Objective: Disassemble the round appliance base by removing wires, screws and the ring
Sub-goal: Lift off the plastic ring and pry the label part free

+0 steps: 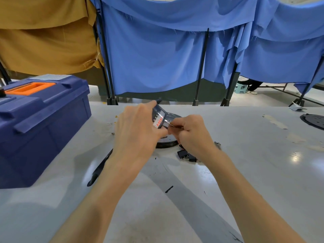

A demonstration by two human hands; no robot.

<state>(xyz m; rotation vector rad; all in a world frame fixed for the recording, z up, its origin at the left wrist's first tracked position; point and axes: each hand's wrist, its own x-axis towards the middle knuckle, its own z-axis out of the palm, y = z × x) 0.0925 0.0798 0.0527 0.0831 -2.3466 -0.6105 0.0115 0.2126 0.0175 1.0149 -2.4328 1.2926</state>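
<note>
Midway across the pale tabletop (245,172), near a blue toolbox (43,123), the round appliance base (158,116) is held tilted, black and glossy with a white-and-red label. The left hand (136,127) has its grip curled round the base; the right hand (191,134) pinches a thin metal piece (171,125) against it. Black binder clips (186,155) lie just beside.

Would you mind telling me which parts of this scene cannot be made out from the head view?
Head view.
Hidden: round base, mostly behind the left hand and right hand.
Too small: thin metal piece pinched by the right hand; wire or tool unclear.
Blurred: print on the label.
Cut off: second disc, by the right edge.
</note>
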